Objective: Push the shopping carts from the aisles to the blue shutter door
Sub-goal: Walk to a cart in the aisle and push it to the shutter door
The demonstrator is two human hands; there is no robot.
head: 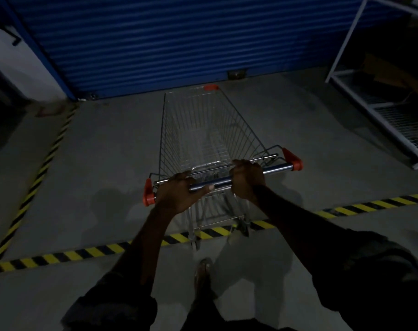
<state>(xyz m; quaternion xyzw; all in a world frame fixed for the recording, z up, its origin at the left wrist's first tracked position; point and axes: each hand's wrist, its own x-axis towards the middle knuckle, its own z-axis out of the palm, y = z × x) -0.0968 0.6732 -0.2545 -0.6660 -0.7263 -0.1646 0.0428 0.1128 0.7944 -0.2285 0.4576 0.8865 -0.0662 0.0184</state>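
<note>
Dim loading bay, grey concrete floor, low light. Shopping cart sits dead centre, empty wire basket, nose pointing to 12 o'clock. Its orange front bumper is near the foot of the blue shutter door; can't tell if they touch. Rear wheels sit on the yellow-black hazard tape that crosses at 6 o'clock.

Left hand is wrapped round the handle bar near its left orange end cap, thumb under the bar. Right hand is fisted tight on the same bar, right of middle. Both arms are stretched forward.

Outward: shutter fills 12 o'clock and is closed. A second tape strip runs up at 9 o'clock. White metal rack at 2 o'clock, well apart from the cart. One sandalled foot at 6 o'clock, behind the cart.

Step, as judged: last stretch of the push, cart almost parked at the door. Next move likely calls for a short straight shove or a stop, then letting go of the bar and heading back for another cart. Keep the nose straight and ease off so it doesn't bang the shutter.
</note>
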